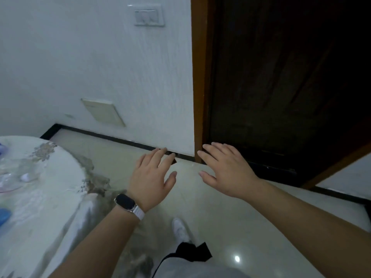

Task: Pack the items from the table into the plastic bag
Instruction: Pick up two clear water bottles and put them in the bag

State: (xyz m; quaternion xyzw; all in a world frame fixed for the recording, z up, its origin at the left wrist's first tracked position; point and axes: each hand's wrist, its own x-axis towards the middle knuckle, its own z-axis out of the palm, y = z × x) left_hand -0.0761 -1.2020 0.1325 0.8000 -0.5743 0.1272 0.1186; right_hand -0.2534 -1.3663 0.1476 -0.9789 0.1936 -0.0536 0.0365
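Observation:
My left hand [151, 177], with a watch on its wrist, and my right hand [224, 171] are both held out flat over the floor, fingers spread, holding nothing. They are well to the right of the table [50, 177]. A clear plastic bag [14, 175] lies at the table's left edge with a small white item [25, 177] at or inside it. Blue items show at the frame's far left, one near the top [2, 149] and one lower down [4, 214], both cut off by the edge.
The round table carries a white patterned cloth that drapes down toward the floor. A white wall [100, 67] stands ahead, with a dark wooden doorway [281, 87] on the right. My white shoe [180, 229] is on the glossy tiled floor below the hands.

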